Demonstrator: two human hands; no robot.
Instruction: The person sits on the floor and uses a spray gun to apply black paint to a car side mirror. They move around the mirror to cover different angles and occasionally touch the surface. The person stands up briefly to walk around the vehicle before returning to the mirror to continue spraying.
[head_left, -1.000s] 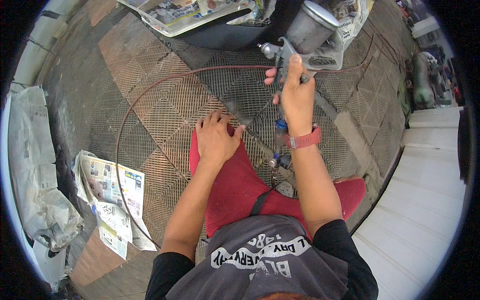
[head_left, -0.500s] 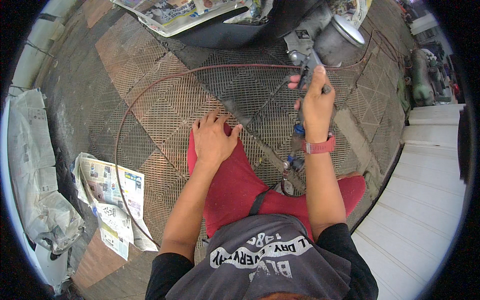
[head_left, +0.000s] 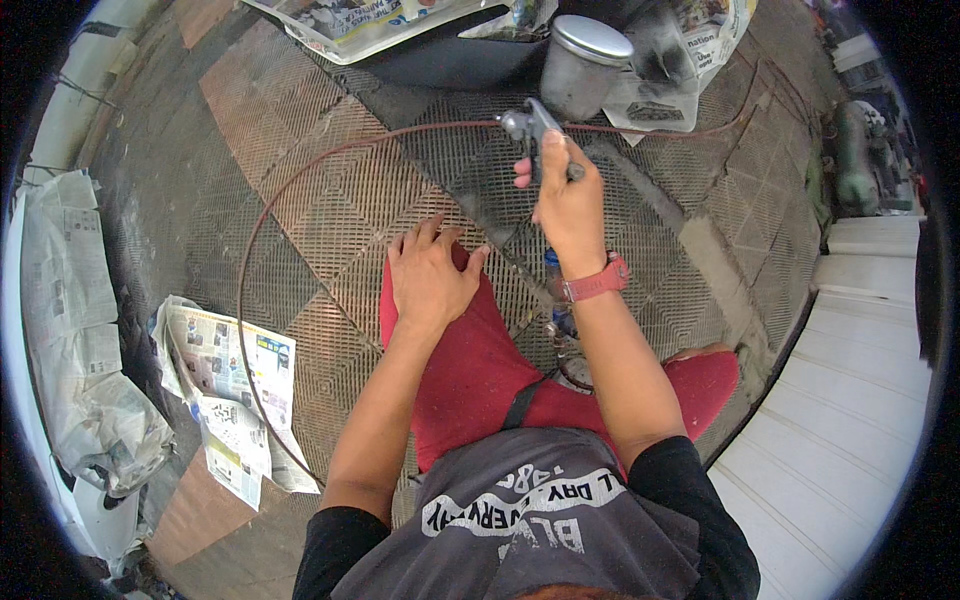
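Here the right hand (head_left: 565, 205) is wrapped tight round the spray gun (head_left: 560, 95), cup upright, held above the tiled floor (head_left: 300, 210) toward the dark panel (head_left: 440, 62). The left hand (head_left: 428, 275) lies spread on the red knee (head_left: 470, 350); bracing there should steady even passes.

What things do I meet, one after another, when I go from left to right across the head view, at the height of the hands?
Crumpled newspaper → folded newspaper → left hand resting on the red knee → right hand closed around the spray gun → white boards.
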